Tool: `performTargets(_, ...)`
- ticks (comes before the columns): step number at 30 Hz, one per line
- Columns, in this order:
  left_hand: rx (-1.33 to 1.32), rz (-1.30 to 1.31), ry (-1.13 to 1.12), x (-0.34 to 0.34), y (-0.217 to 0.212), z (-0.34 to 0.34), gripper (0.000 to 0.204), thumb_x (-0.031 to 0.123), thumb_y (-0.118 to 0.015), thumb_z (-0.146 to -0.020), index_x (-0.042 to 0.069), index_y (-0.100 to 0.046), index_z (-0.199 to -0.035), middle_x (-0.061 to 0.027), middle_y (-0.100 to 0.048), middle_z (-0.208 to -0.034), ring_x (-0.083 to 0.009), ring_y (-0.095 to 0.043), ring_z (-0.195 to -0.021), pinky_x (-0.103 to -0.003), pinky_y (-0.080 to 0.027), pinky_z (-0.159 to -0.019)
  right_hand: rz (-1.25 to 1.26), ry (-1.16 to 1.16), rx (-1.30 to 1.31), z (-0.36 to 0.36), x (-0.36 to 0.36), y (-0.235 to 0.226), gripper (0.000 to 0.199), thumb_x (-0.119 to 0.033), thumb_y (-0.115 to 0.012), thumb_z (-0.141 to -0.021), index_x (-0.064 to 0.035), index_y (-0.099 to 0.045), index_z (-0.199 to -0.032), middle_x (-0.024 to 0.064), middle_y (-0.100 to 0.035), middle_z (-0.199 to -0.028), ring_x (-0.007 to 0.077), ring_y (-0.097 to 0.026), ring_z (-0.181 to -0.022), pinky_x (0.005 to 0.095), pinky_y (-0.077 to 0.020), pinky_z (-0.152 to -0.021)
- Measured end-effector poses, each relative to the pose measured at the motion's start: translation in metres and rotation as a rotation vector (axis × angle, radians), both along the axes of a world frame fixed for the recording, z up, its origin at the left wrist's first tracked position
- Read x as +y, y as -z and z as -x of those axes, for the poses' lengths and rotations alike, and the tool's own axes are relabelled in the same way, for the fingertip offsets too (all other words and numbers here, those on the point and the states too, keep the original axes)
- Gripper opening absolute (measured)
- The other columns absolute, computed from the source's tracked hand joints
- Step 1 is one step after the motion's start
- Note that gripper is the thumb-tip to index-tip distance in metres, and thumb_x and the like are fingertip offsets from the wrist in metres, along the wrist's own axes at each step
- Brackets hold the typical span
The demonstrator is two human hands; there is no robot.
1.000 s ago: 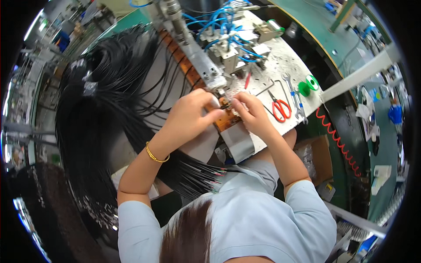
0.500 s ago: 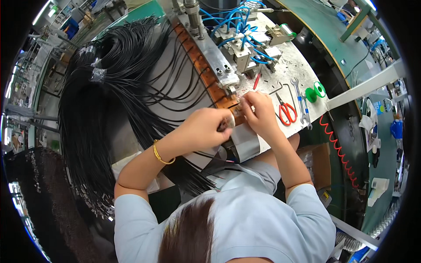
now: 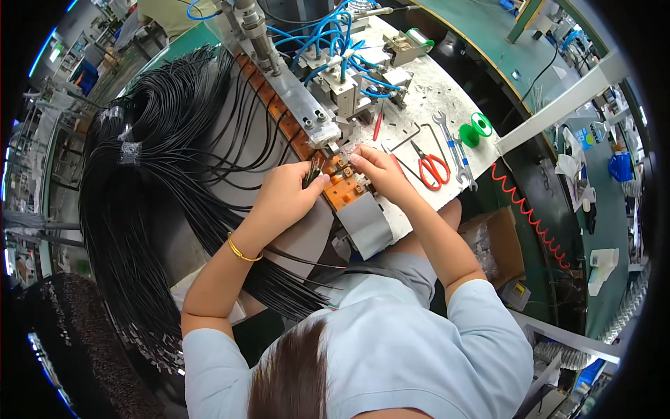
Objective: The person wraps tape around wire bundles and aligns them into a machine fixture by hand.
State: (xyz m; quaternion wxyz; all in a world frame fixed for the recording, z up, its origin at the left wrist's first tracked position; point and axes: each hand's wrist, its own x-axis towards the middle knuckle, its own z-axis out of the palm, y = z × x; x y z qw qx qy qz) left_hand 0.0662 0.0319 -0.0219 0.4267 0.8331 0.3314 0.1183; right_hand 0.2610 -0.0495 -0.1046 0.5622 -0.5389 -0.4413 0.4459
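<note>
Head view: left hand (image 3: 285, 199) is over the left edge of the orange rail (image 3: 280, 119), thumb and fingers closed on a small cluster of dark wires (image 3: 313, 172), tips up. Right hand (image 3: 377, 172) is at the rail's right edge, near its lower end, just below the tip of the metal arm (image 3: 296, 96). Its fingertips are close together; can't tell if anything is between them. Hands are near each other, not touching.

Black cables (image 3: 167, 187) pile up left of the rail, tied with a clear wrap (image 3: 130, 153). Several loop across toward the rail; another batch passes under the left forearm, ends near the lap. Grey plate (image 3: 365, 218) sits at the rail's near end.

Bench, right of the rail: red-handled scissors (image 3: 434, 172) just left of the wrenches (image 3: 453, 155), hex key (image 3: 405, 137) above, green spool (image 3: 468, 135) at right. Blue hoses (image 3: 333, 31) run over the fixtures at the back.
</note>
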Motion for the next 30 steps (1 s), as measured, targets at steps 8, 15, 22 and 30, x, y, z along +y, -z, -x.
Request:
performTargets(8,-0.035,0.148,0.076,0.004,-0.002,0.002,0.026,0.023,-0.069,-0.086,0.000,-0.061,-0.076,0.0022,-0.055,-0.063,-0.0047,-0.046,-0.060,-0.024,-0.040,-0.055,-0.260,0.304,-0.830,0.014,-0.016,-0.026,0.017,-0.016,-0.060,-0.087,-0.0019,-0.058,-0.080,0.0069,-0.060,-0.078,0.0191,-0.055,-0.075,0.0311,-0.0409,-0.071)
performTargets(15,-0.050,0.279,0.126,0.001,-0.010,0.003,0.024,0.022,-0.069,-0.086,0.002,-0.061,-0.076,0.0030,-0.056,-0.065,-0.0034,-0.046,-0.060,-0.023,-0.040,-0.055,-0.302,0.018,-0.504,0.021,-0.021,-0.043,0.010,-0.013,-0.065,-0.083,-0.0033,-0.062,-0.086,0.0075,-0.061,-0.082,0.0215,-0.058,-0.081,0.0332,-0.0424,-0.076)
performTargets(22,-0.086,0.268,0.059,-0.003,-0.013,0.001,0.016,0.015,-0.068,-0.086,0.003,-0.058,-0.081,0.0029,-0.056,-0.065,-0.0029,-0.050,-0.056,-0.020,-0.040,-0.050,-0.331,0.040,-0.639,0.025,-0.023,-0.055,0.011,-0.010,-0.067,-0.079,-0.0035,-0.063,-0.087,0.0082,-0.062,-0.082,0.0230,-0.059,-0.083,0.0339,-0.0433,-0.076)
performTargets(30,-0.116,0.429,0.024,-0.006,-0.013,0.000,0.014,0.013,-0.066,-0.087,0.003,-0.057,-0.083,0.0013,-0.056,-0.066,-0.0040,-0.050,-0.047,-0.019,-0.039,-0.043,-0.377,0.059,-0.651,0.023,-0.020,-0.049,0.013,-0.006,-0.068,-0.073,-0.0040,-0.062,-0.084,0.0074,-0.061,-0.078,0.0241,-0.059,-0.081,0.0349,-0.0431,-0.075)
